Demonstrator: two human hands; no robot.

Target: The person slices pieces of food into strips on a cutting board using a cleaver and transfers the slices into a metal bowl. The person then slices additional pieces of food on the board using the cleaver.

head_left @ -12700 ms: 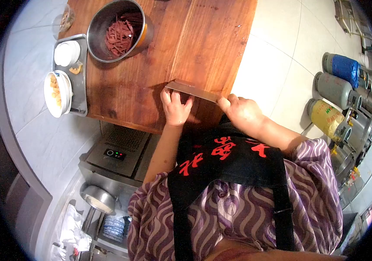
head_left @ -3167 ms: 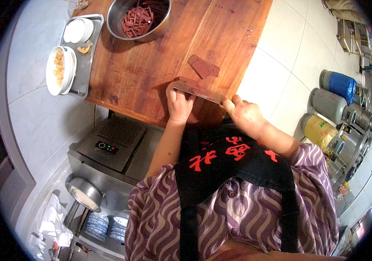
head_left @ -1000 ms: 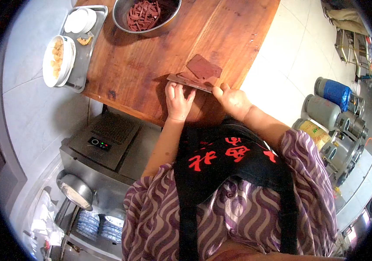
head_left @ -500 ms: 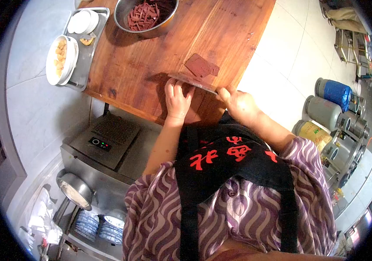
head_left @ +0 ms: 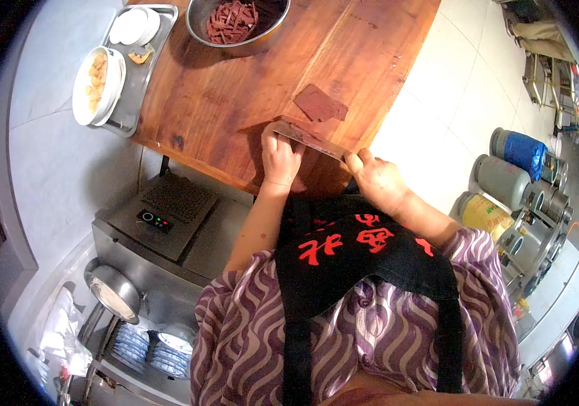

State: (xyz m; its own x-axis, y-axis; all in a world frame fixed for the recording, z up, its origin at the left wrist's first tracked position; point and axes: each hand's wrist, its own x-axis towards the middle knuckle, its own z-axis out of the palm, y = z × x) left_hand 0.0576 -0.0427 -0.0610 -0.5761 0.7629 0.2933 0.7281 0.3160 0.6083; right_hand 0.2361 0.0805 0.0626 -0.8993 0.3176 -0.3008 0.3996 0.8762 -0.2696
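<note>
My right hand (head_left: 379, 177) is closed around the handle end of a wide-bladed kitchen knife (head_left: 310, 141), held at the near edge of the wooden table. Dark red residue smears the blade. My left hand (head_left: 281, 160) is at the blade's other end, its fingers bent against it. The fingertips are partly hidden, so what they grip cannot be made out. Just beyond the blade lies a flat dark red slab (head_left: 319, 103) of food. Farther back, a metal bowl (head_left: 277, 35) holds dark red strips (head_left: 232, 23) of similar look.
The wooden table (head_left: 222, 88) ends close to my body. A metal tray (head_left: 165, 27) at left carries white dishes and a bowl of yellowish pieces (head_left: 96, 76). Below left stands a metal appliance (head_left: 167, 223) with lit buttons. Gas cylinders (head_left: 503, 177) stand on the floor at right.
The blade's left end has turned, showing more of its smeared face. Both hands stay at the knife. The whole view has shifted slightly, and the slab lies as before.
</note>
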